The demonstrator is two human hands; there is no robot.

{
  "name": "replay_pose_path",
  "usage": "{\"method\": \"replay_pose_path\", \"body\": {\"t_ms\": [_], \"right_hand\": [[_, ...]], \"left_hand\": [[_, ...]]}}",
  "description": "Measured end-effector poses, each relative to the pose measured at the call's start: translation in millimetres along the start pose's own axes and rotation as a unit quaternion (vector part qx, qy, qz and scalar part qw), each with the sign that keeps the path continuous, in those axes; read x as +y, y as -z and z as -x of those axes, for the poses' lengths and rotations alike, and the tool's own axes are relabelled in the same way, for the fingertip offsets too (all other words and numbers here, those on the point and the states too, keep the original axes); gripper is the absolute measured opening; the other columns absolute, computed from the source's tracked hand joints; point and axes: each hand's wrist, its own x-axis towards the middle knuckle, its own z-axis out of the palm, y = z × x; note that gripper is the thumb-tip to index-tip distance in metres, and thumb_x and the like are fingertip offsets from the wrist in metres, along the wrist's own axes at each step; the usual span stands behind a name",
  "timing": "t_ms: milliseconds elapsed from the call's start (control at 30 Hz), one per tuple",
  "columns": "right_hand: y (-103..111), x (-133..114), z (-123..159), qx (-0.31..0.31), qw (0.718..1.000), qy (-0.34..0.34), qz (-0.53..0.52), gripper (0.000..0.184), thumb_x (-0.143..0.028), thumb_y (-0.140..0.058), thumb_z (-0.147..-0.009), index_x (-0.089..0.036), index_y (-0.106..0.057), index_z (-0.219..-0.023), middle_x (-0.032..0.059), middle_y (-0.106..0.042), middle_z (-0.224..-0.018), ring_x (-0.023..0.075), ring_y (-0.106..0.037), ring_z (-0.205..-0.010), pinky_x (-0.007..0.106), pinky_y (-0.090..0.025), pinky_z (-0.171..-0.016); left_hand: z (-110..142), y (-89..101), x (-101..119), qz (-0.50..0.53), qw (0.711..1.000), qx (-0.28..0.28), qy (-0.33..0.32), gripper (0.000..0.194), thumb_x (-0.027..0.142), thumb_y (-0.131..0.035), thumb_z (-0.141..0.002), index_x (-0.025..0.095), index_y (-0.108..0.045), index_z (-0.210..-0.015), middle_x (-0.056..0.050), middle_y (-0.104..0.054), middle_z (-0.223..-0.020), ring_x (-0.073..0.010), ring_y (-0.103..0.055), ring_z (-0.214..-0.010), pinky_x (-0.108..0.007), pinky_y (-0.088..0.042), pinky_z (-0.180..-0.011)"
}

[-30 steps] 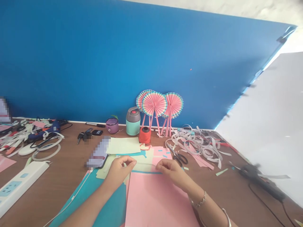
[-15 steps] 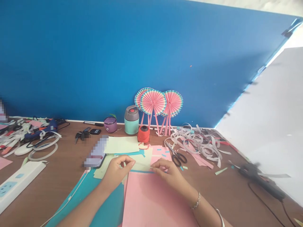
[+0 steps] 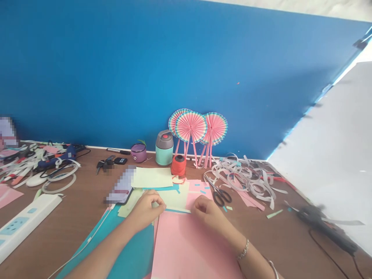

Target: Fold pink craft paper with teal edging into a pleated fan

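Nearby, a pink card sheet [image 3: 188, 248] is spread at the lower centre of the frame, and a teal card sheet [image 3: 133, 252] lies at lower left. Just above the pink edge, a thin teal paper strip [image 3: 178, 211] is laid along the lower edge of a pale green paper sheet [image 3: 174, 197], its long axis running almost level across the frame and dipping slightly to the right. Its ends are met by the left hand [image 3: 144, 211] and the right hand [image 3: 207, 212]. Both grips are narrow, with the fingertips drawn together, though a firm pinch on the strip cannot be confirmed. A strong pull could tear or crease the strip, and a slip at either end could knock it out of line. Scissors [image 3: 220, 197] are laid to the right, beside a heap of curled white paper strips [image 3: 247, 180]. Farther off, a red spool [image 3: 178, 166], a teal bottle [image 3: 164, 153] and pink paper fans [image 3: 191, 126] stand before a blue board [image 3: 145, 69].
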Motion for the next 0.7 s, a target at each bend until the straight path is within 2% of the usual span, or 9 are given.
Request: {"method": "replay_pose_path", "body": {"t_ms": [167,367,700], "right_hand": [[-6.8,-0.1,2.6,0.021,0.999,0.005,0.040,0.013,-0.015,-0.049,-0.068,-0.018,-0.042,-0.057,0.0005,-0.050,-0.073,0.0131,-0.047,-0.069,0.022,-0.036,-0.061],[-8.7,-9.9,5.6,0.030,0.997,-0.004,0.071,0.011,-0.014,-0.050,-0.067,-0.017,-0.046,-0.057,0.0020,-0.053,-0.076,0.0150,-0.050,-0.075,0.024,-0.037,-0.066],[-10.6,-5.9,3.5,0.039,0.996,-0.006,0.084,0.011,-0.014,-0.049,-0.066,-0.017,-0.046,-0.057,0.0013,-0.053,-0.075,0.0147,-0.050,-0.073,0.024,-0.036,-0.064]], "left_hand": [[-0.6,0.8,-4.0,-0.020,1.000,-0.004,0.016,0.011,0.026,-0.053,-0.066,0.020,-0.054,-0.057,-0.002,-0.059,-0.081,-0.0208,-0.053,-0.089,-0.031,-0.040,-0.081],[-1.7,1.0,-7.3,-0.025,0.998,-0.023,0.045,0.010,0.026,-0.052,-0.065,0.019,-0.056,-0.058,-0.003,-0.059,-0.081,-0.0211,-0.055,-0.086,-0.031,-0.042,-0.078],[-3.0,-5.1,-11.5,-0.081,0.996,-0.006,0.026,0.012,0.021,-0.048,-0.065,0.019,-0.055,-0.056,-0.003,-0.060,-0.076,-0.0211,-0.055,-0.084,-0.031,-0.042,-0.074]]}}
